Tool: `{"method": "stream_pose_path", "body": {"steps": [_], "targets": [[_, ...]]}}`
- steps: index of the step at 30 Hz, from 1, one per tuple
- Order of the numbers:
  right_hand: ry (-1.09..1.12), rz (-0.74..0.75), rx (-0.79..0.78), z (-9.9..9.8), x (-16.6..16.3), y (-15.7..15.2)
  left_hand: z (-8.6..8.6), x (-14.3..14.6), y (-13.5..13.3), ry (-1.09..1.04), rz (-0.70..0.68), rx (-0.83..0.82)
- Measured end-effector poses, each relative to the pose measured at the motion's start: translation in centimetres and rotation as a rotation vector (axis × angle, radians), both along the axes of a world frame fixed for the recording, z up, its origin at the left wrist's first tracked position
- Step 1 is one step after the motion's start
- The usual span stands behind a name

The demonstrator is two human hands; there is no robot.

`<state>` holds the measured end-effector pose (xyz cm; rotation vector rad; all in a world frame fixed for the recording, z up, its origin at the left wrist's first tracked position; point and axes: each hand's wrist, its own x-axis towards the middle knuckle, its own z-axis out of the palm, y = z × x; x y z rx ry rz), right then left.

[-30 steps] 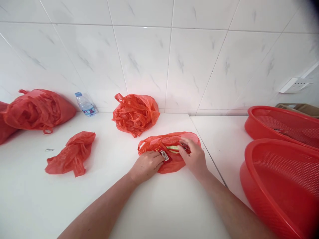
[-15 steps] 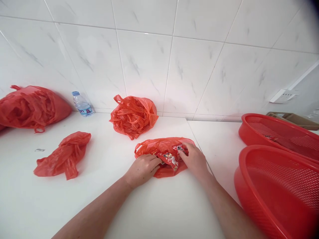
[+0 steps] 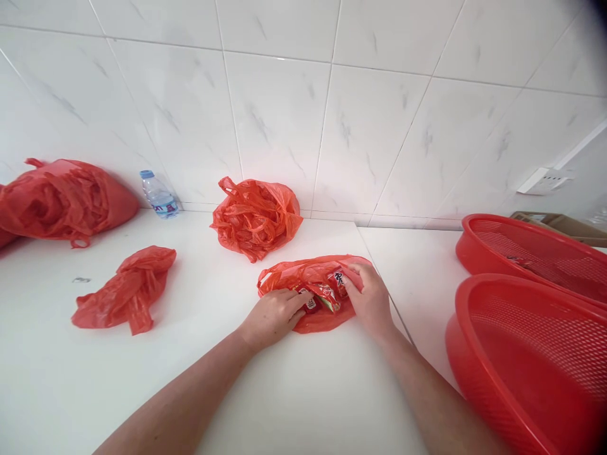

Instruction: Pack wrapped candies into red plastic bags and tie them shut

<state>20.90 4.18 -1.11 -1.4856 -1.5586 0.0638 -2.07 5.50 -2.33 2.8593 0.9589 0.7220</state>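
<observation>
A red plastic bag (image 3: 317,323) lies open on the white table between my two hands. Inside it rest several small printed snack packets, among them a red-and-white packet (image 3: 328,296) in the middle. My left hand (image 3: 277,313) is at the bag's left side, its fingers closed on a dark red packet (image 3: 310,302) with white lettering. On the right, my right hand (image 3: 370,294) reaches over the bag's edge and pinches a red packet (image 3: 339,282) with dark characters. The fingertips of both hands are partly hidden by the packets and the bag.
A bunched red bag (image 3: 258,218) sits against the tiled wall, beside a water bottle (image 3: 160,196). A large stuffed red bag (image 3: 66,202) stands far left, a crumpled red bag (image 3: 130,291) in front. Two red mesh baskets (image 3: 467,316) occupy the right, near a cardboard box (image 3: 564,227).
The packets have shifted inside the bag: the middle one has turned, and a dark red packet now shows by my left fingers. My right hand has tilted its packet slightly. The view moved a little.
</observation>
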Motion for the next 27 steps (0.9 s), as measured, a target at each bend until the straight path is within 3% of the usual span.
{"method": "stream_pose_path", "body": {"steps": [6, 9, 13, 23, 27], "targets": [[-0.079, 0.343, -0.003, 0.6, -0.7, -1.3, 0.0, 0.0, 0.0, -0.010, -0.011, 0.006], [-0.230, 0.414, -0.056, 0.3, -1.7, -1.5, 0.3, 0.2, -0.1, -0.028, -0.045, 0.008], [-0.295, 0.402, -0.080, -0.5, -2.5, -1.1, 0.6, 0.4, -0.2, -0.013, -0.068, 0.033], [-0.166, 0.194, 0.085, -1.3, -2.1, -0.4, 0.3, 0.2, 0.1, 0.013, -0.076, 0.029], [-0.281, 0.146, 0.066, -1.6, -1.9, -0.1, 0.3, 0.2, 0.0, 0.029, -0.065, 0.043]]}}
